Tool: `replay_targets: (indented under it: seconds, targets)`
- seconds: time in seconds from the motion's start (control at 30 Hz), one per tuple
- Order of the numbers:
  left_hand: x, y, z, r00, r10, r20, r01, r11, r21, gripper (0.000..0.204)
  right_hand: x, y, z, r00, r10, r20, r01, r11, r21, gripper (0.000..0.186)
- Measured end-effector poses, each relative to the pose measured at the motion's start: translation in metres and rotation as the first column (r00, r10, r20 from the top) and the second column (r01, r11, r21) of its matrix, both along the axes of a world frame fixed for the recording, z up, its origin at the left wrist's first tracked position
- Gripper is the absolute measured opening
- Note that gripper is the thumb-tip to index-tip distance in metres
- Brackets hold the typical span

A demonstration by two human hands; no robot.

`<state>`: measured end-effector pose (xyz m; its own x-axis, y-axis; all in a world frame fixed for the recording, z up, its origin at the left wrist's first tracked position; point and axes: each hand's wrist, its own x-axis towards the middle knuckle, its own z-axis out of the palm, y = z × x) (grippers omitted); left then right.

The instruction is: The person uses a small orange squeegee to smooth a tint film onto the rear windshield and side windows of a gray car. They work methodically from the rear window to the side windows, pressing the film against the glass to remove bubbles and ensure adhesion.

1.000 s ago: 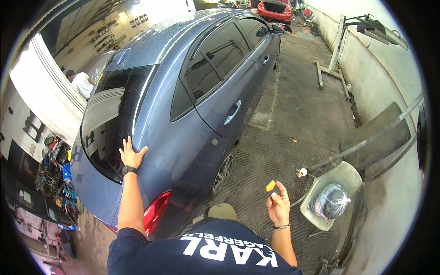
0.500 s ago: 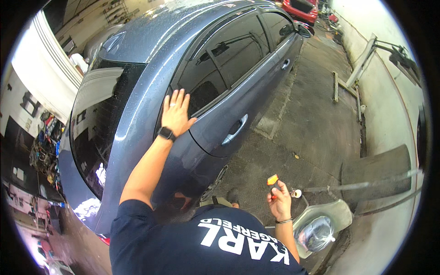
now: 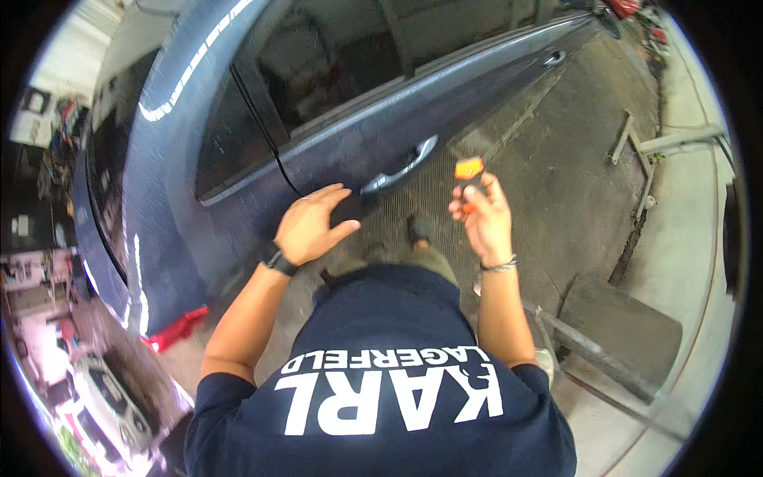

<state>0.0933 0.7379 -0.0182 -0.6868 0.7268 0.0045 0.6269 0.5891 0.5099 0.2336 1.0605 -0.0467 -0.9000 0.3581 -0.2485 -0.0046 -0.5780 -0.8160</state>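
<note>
Beside me stands a dark blue-grey car [image 3: 171,171] with water drops on its body. My left hand [image 3: 311,226] is by the car's rear side, below the side window, fingers stretched out and holding nothing; whether it touches the paint I cannot tell. A little to its right is the rear door handle [image 3: 407,165]. Out over the floor, clear of the car, my right hand [image 3: 486,221] is closed on a small orange-and-black scraper [image 3: 468,168], its wide orange end upward. The fingers hide part of its grip.
A red tail light [image 3: 176,327] sits at the car's rear corner. To the right, metal bars [image 3: 592,350] and a dark flat panel [image 3: 624,326] lie near the pale wall [image 3: 699,262]. A white car [image 3: 111,401] shows at the lower left.
My left hand has come down off the rear side glass toward the body beside the door handle. My right hand has risen with the scraper. The view has turned and moved closer to the car.
</note>
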Motion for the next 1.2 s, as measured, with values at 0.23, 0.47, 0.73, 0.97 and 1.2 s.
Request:
replay_targets:
  seconds: [0.23, 0.47, 0.73, 0.97, 1.2]
  targets:
    - [0.119, -0.057, -0.027, 0.744, 0.629, 0.225, -0.612, 0.777, -0.148, 0.053, -0.030, 0.097, -0.046, 0.975, 0.107, 0.195, -0.107, 0.994, -0.008, 0.028]
    - [0.209, -0.033, -0.040, 0.561, 0.790, 0.249, -0.756, 0.611, -0.235, 0.034, -0.104, 0.139, -0.053, 0.923, 0.356, 0.147, -0.369, 0.927, 0.073, 0.027]
    - [0.245, 0.027, -0.058, 0.228, 0.514, 0.827, -0.781, 0.603, -0.160, 0.031, -0.159, 0.119, -0.021, 0.812, 0.569, 0.131, -0.584, 0.784, 0.211, 0.029]
    - [0.242, 0.025, -0.058, 0.307, 0.559, 0.770, -0.773, 0.619, -0.141, 0.029, -0.152, 0.081, -0.014, 0.781, 0.608, 0.143, -0.625, 0.756, 0.195, 0.025]
    - [0.276, -0.041, -0.079, 0.104, 0.246, 0.964, -0.825, 0.563, -0.055, 0.030, -0.187, 0.054, -0.012, 0.896, 0.433, 0.095, -0.442, 0.856, 0.269, 0.022]
